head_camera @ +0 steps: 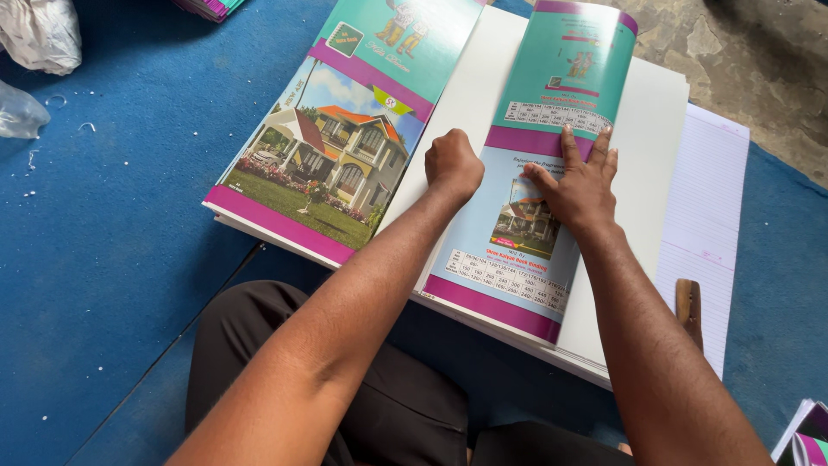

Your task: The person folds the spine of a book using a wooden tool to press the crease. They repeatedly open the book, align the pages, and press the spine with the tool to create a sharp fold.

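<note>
Folding step: your left hand [453, 164], fisted, creases the printed cover [526, 198]; right hand [580, 185] lies flat, probably pinning it. Next: firm, even pressure along the fold.

Blue mat and its surroundings

A blue mat [103, 259] is spread over a grey stone floor [759, 60]. Crumpled white plastic [39, 33] and a clear bag [17, 110] are seen at the upper left, with small white scraps scattered nearby. A wooden handle [688, 309] is laid on ruled white sheets [711, 198] at the right.
</note>
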